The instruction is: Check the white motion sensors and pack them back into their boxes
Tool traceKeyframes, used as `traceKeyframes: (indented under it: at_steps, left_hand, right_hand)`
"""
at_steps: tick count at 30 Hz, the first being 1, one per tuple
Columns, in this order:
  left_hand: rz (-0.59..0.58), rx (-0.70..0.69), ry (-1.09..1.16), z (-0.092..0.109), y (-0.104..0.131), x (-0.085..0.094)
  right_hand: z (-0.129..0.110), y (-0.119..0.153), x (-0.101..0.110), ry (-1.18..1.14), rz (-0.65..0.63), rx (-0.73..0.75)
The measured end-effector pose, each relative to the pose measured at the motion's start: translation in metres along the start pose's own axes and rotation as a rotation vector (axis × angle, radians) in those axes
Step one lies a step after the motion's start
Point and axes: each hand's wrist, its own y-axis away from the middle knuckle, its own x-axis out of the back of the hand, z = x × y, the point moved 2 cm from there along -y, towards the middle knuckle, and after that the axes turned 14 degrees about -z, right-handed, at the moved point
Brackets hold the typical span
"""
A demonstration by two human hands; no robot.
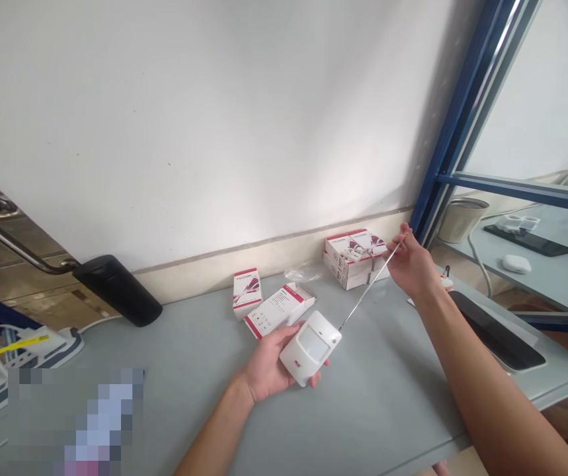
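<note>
In my left hand (266, 367) lies a white motion detector (312, 347), its face with a pale window and small red mark turned up. The thumb is along one side and fingertips show at the other. A thin metal telescopic antenna (367, 289) extends from the detector's top corner, up and to the right. My right hand (411, 263) is closed on the antenna's far end, the fingers pinching it. Just behind the detector, an opened white-and-red box (282, 308) lies on the grey table (363, 410), beside an upright small box (246, 291).
Tied white-and-red boxes (348, 264) stand by the wall, near clear plastic wrap (303, 272). A black cylinder (118, 289) and white power strip (60, 347) are left. A flat black device (496, 330) lies under my right forearm, near the blue-framed glass (526, 139). The lower left is pixelated.
</note>
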Motion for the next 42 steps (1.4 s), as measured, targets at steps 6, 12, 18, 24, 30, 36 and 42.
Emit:
traceKeyframes:
  at_steps: [6,12,18,24,30,36,42]
  left_hand:
    - [0.0,-0.01,0.054,-0.001,0.0,0.005]
    - [0.063,-0.066,0.076,-0.002,-0.001,0.002]
    - [0.117,-0.237,0.08,-0.006,-0.007,-0.006]
    - [0.142,-0.292,0.081,-0.009,-0.008,-0.005]
    - [0.195,-0.342,0.102,-0.006,-0.006,-0.009]
    - [0.248,-0.404,0.109,-0.002,-0.005,-0.011]
    - [0.234,-0.451,0.106,0.012,-0.001,-0.022]
  right_hand:
    - [-0.003,0.001,-0.002,0.032,0.121,0.044]
    - [0.01,0.012,-0.017,0.301,0.068,0.251]
    - [0.056,0.04,-0.051,0.592,-0.174,0.089]
    - [0.07,0.056,-0.057,0.681,-0.197,0.129]
    - [0.086,0.075,-0.067,0.738,-0.315,-0.021]
    - [0.104,0.093,-0.074,0.72,-0.406,-0.057]
    - [0.097,0.095,-0.08,0.87,-0.529,-0.083]
